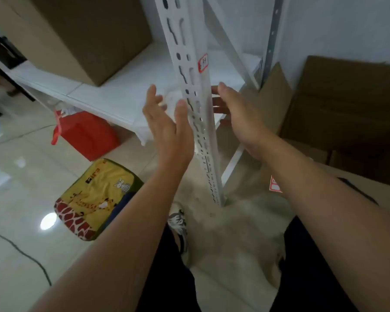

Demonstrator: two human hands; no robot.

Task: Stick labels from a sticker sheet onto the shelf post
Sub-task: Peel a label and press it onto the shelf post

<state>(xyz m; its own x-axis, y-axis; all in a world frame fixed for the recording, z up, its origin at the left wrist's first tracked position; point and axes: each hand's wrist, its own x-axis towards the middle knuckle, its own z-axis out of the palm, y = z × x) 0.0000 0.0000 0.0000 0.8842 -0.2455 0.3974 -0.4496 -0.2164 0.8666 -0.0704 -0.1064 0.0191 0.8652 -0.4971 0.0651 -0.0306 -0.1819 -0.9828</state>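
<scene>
A white slotted shelf post (190, 70) runs down the middle of the view. A red-bordered label (203, 63) with handwriting is stuck on its right face. My left hand (167, 122) is raised just left of the post, fingers straight, thumb close to the post's front face, holding nothing. My right hand (236, 115) is on the right side of the post, fingers reaching behind it, palm relaxed. A red and white sticker sheet (275, 185) lies on a cardboard box by my right forearm.
A white shelf board (113, 91) carries a large cardboard box (86, 34). More cardboard boxes (347, 104) stand at the right. On the tiled floor lie a red bag (88, 134), a yellow giraffe-print bag (95, 197) and a black cable (20, 251).
</scene>
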